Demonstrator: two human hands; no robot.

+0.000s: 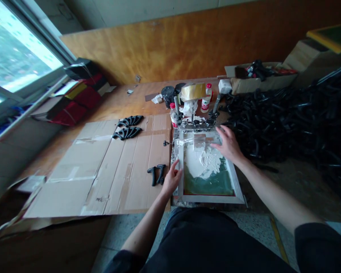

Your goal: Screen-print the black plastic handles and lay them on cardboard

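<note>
A silk-screen printing frame [213,198] with a pale metal border lies in front of me, its green mesh partly covered by thick white paste [197,163]. A squarish scraper blade [199,141] rests at the far end of the paste. My left hand [172,179] is at the frame's left side, fingers apart; whether it touches the border I cannot tell. Over the frame's far right corner, my right hand [229,144] has its fingers spread, with nothing visible in it. Dark T-shaped handle pieces [160,173] lie on cardboard just left of my left hand.
Flattened cardboard [102,163] covers the table at left, with more black pieces [127,132] in rows. A clamp stand [194,123] holds the frame's far end, near red-capped bottles [206,99]. At right lies a large heap of black parts [287,121], with an open box [263,81] behind.
</note>
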